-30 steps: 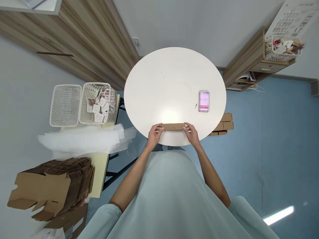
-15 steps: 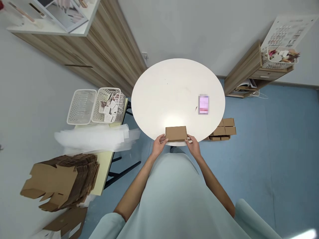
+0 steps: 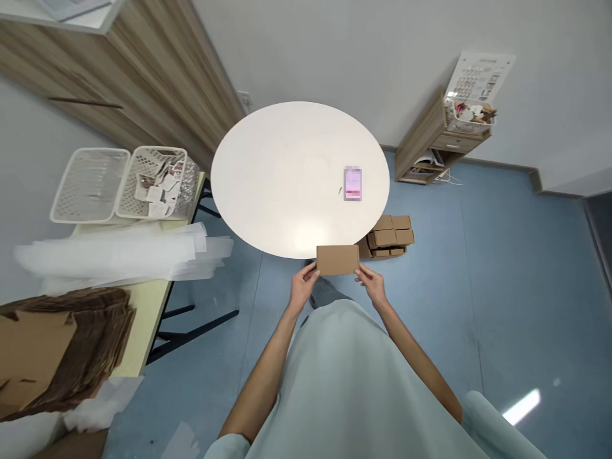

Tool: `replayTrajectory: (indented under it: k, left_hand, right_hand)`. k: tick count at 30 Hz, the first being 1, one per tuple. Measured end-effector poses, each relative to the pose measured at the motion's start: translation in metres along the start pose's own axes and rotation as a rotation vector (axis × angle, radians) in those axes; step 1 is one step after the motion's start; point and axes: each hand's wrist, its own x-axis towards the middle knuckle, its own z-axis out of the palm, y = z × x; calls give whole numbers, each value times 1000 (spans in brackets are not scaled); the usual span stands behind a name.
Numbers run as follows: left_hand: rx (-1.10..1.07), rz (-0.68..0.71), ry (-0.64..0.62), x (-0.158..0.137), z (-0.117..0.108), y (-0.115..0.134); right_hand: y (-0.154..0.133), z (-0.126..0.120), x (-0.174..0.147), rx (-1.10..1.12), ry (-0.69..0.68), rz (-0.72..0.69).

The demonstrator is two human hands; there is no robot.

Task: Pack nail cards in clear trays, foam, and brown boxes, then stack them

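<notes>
A small closed brown cardboard box (image 3: 337,260) is held between my two hands, level, over the near edge of the white oval table (image 3: 287,172). My left hand (image 3: 303,282) grips its left end, thumb near the front corner. On the opposite end, my right hand (image 3: 371,284) has its fingers closed at the right front corner. To the right on the tabletop lies a phone (image 3: 352,183) with a blurred pink screen, a small dark mark beside it.
Several similar cardboard boxes (image 3: 389,237) are stacked low at the table's right. A side table (image 3: 143,319) at left bears white baskets (image 3: 125,197), white wrapping sheets (image 3: 124,250) and flat cardboard blanks (image 3: 71,347). A wooden shelf unit (image 3: 423,137) stands by the wall.
My view has turned to the right, so the table and furniture sit further left. The box in my hands has come off the tabletop and moved rightward past the table's near edge.
</notes>
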Motion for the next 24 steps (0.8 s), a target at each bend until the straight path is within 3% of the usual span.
replayTrajectory:
  k: [4,8,14,18,24]
  left_hand:
    - [-19,-48,-92,-29,47,-9]
    - [19,-109,-149,-41,83,-16]
    - [60,-126,-212,-12,151,-9]
    - [107,-129,-218,29,224,7]
    - [123,-165,-262,84,356,32]
  right_hand:
    - [20,-55,-28,3,68,61]
    - [36,-94,-32,48,92,97]
    - [45,-158,6,109,127,133]
    - [46,-221,53,142,138,154]
    - [41,-338,132,160,163,218]
